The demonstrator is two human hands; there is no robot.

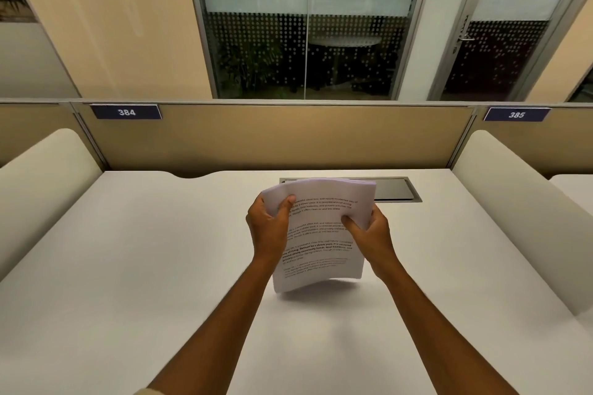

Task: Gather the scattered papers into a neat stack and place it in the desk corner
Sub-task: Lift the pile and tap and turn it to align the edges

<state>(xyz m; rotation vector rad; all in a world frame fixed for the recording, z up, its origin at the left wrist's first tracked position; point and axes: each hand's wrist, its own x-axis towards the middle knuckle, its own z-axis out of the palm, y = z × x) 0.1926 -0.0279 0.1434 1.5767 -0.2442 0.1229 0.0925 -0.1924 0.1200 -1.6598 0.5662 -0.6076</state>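
Holding the papers (321, 228) in both hands above the middle of the desk (128, 266), stack lifted clear of the surface; a soft shadow lies on the desk below its lower edge. Left hand (269, 228) grips the stack's left edge, thumb on the printed face near the top corner, fingers hidden behind. Right hand (369, 231) grips the right edge, thumb on the face, fingers wrapped behind. Both forearms reach in from the bottom of the view.

Stack tilted, top edge leaning away from the person, lower part curving slightly. Sheets roughly aligned, top edges a little staggered. Front sheet carries several blocks of printed text, one in bold; wording too blurred to read.

Behind the stack, a dark grey hatch (394, 189) sits flush in the desk near the far edge, partly hidden by the papers. Beige partition (288, 138) along the back, with plates "384" (126, 112) at left and "385" (516, 114) at right. Rounded cream dividers (48, 170) flank the desk on both sides. Glass wall (308, 26) with dotted frosting beyond the partition.
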